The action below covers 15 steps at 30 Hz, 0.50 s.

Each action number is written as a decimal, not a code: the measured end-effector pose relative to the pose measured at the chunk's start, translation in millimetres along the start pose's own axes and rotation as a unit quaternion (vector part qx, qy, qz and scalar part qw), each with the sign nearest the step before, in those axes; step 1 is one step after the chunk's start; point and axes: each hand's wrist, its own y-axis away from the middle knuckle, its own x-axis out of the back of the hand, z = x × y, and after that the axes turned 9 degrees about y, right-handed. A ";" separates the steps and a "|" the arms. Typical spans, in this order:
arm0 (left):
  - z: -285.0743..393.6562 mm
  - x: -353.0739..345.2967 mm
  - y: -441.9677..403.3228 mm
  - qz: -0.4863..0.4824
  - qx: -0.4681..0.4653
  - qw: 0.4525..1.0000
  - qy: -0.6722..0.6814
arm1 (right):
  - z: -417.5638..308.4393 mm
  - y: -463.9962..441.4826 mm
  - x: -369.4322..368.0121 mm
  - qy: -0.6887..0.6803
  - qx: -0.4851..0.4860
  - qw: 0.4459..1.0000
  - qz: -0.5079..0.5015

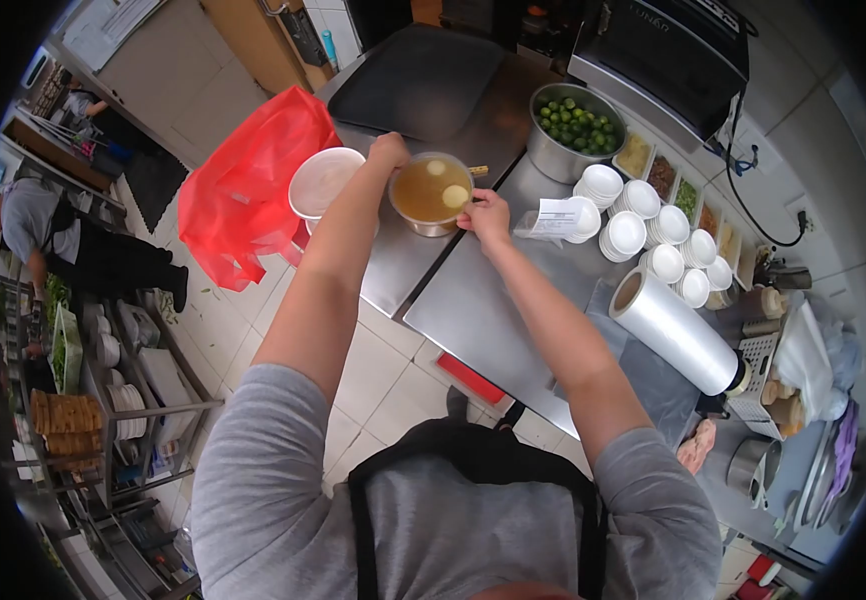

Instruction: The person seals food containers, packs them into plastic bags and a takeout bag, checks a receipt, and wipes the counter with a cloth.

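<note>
The left hand (388, 152) and right hand (488, 214) are pinching the rim of the soup container (418, 200), both nearly closed, while it is standing filled on the tabletop (390, 270), outside the red bag (228, 190), any lid being hard to confirm.

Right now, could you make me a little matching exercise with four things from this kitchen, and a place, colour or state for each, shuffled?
Things:
1. bowl of broth
2. metal pot
3. plastic bag
4. film roll

Places, colours, states:
A. lying on its side
B. between the left hand and the right hand
C. bright red
D. filled with green fruit

Right pairs: 1-B, 2-D, 3-C, 4-A.
</note>
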 end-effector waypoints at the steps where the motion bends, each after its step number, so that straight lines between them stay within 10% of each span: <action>1: 3.3 3.2 8.0 -0.002 0.007 1.000 0.003 | -0.4 -1.1 -0.2 -0.005 0.000 1.000 0.000; 15: 9.9 24.6 89.0 -0.023 -0.102 0.994 0.038 | -28.9 61.1 51.5 -0.015 0.043 0.997 -0.057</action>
